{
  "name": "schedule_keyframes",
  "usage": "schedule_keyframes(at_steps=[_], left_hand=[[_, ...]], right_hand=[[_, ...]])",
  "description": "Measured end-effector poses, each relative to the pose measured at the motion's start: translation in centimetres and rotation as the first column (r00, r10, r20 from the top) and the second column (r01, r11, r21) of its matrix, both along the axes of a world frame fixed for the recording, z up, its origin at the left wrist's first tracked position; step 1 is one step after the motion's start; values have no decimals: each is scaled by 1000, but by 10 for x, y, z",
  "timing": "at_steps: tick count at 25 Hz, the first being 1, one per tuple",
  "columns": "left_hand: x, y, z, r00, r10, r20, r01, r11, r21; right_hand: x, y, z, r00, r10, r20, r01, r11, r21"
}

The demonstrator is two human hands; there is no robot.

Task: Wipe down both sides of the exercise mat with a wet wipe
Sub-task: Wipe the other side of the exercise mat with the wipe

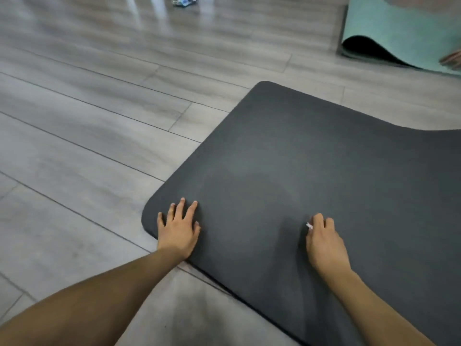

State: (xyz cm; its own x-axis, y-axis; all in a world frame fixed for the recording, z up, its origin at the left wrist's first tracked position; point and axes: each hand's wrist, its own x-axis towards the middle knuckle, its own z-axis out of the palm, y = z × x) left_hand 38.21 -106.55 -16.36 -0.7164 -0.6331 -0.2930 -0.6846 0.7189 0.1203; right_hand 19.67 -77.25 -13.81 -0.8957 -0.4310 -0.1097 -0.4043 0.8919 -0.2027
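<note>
Two hands (178, 229) (323, 242) on one dark mat (299, 146) (one wipe (309, 226))

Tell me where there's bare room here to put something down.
Bare grey plank floor lies left of the dark grey foam exercise mat, up to the blue-white object. The mat's middle, beyond the left hand and right hand pinching a white wipe, is bare. Crowded near the curled teal mat.

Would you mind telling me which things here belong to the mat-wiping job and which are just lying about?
In the job: black exercise mat; white wipe, mostly hidden, gripped in right hand; left hand flat on mat.
Lying about: curled teal mat; blurred blue-and-white item on floor.
</note>
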Motion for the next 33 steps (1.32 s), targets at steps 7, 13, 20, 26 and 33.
schedule_keyframes(at_steps=[7,13,20,26,33], left_hand=[[25,-79,9,882,446,-154,-430,894,126],[15,-81,22,845,494,-206,-452,865,217],[-21,-30,85,911,195,-364,-72,943,324],[-35,20,106,838,224,-498,-35,932,360],[-58,39,191,739,466,-486,-283,870,404]], right_hand=[[17,-59,6,973,169,155,-170,985,-6],[21,-108,24,944,144,296,-107,985,-136],[26,-185,60,860,-5,511,213,912,-351],[1,-239,77,828,38,560,246,872,-424],[-20,-182,134,707,142,693,339,792,-508]])
